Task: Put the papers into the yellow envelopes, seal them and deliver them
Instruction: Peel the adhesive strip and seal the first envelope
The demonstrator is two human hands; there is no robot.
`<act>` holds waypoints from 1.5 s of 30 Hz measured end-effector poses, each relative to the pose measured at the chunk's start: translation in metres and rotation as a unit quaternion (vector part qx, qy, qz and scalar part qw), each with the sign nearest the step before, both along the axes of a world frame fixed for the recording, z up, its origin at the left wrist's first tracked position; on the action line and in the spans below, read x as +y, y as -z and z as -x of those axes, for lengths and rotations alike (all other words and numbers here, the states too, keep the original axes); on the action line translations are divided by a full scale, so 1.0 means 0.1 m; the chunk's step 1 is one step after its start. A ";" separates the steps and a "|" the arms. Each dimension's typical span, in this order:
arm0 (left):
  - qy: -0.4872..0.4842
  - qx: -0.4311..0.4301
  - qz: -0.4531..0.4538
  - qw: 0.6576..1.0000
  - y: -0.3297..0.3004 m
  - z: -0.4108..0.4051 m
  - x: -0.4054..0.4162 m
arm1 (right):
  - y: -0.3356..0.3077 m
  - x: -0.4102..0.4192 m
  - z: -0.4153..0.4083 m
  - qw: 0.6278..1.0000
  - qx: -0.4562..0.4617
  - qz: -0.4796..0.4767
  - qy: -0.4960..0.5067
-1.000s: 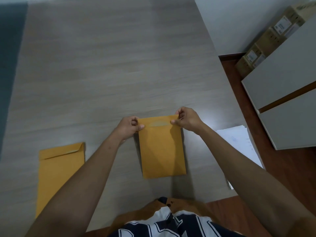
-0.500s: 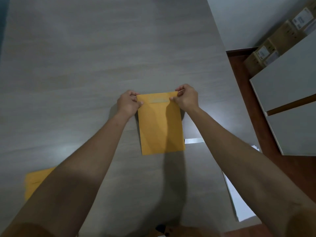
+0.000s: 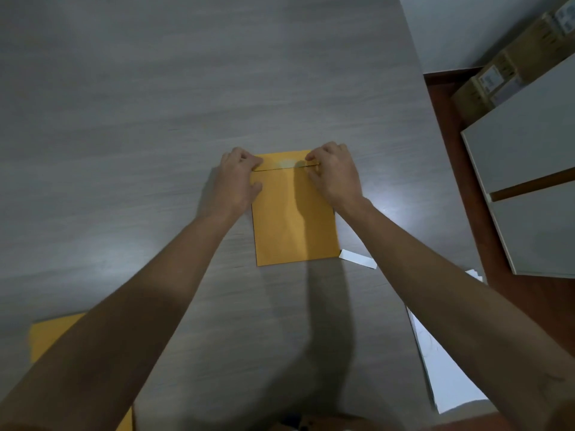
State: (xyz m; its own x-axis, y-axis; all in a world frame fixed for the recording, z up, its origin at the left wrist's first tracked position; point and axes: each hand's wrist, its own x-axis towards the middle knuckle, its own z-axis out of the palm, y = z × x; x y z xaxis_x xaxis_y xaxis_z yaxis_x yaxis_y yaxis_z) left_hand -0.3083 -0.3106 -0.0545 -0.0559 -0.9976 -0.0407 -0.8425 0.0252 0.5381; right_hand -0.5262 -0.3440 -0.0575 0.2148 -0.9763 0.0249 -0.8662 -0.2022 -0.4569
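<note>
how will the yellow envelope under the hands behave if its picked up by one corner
The yellow envelope lies flat and thin, so it probably droops when lifted. It looks light. The table looks smooth, so it likely slides if pushed.

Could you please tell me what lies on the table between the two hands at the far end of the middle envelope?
In the head view, only the envelope's folded flap spans between the left hand and right hand.
</note>
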 end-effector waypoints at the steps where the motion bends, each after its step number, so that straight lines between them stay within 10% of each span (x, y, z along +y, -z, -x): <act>1: 0.028 -0.023 0.004 0.999 0.02 0.00 0.05 | 0.02 0.04 0.01 0.999 0.019 0.018 -0.020; 11: 0.045 -0.169 -0.054 0.983 0.01 0.10 0.16 | 0.06 0.13 0.02 0.991 0.119 0.033 -0.041; 22: -0.009 -0.144 -0.045 0.988 -0.21 0.05 0.62 | -0.31 0.51 -0.32 0.992 0.118 -0.025 -0.030; 45: -0.376 -0.095 -0.117 0.914 -0.35 -2.00 3.73 | -0.29 2.82 -2.60 0.969 0.056 -0.101 -0.220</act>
State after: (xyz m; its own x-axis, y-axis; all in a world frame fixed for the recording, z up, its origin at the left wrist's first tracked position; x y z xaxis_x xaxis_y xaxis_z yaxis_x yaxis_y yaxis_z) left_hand -0.1081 0.0625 -0.0195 0.6724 -0.7141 -0.1947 -0.6536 -0.6963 0.2968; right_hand -0.2658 -0.0616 -0.0288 0.6018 -0.7719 -0.2048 -0.7630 -0.4800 -0.4330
